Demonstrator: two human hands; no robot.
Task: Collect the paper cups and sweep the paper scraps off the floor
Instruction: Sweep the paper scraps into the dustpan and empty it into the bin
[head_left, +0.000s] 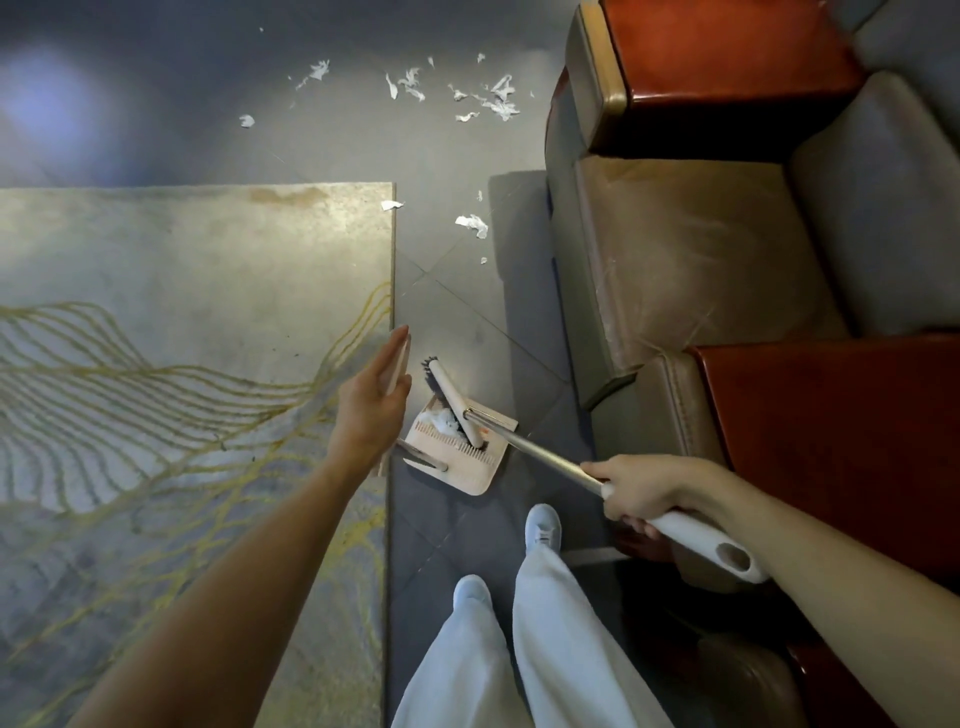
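Right hand (640, 494) is clamped round the one broom (540, 454), its head down in the single dustpan (472, 475) on the near tiles, one white wad (441, 421) inside. Left hand (371, 410), fingers straight, lies against the pan's upright handle (397, 364). Four paper scraps (472, 224) lie just beyond, about a dozen farther off.

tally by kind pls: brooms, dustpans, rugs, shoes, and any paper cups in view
broom: 1
dustpan: 1
rug: 1
shoes: 2
paper cups: 0 in view
total: 5
paper scraps: many, too small and scattered to count, so left out of the total
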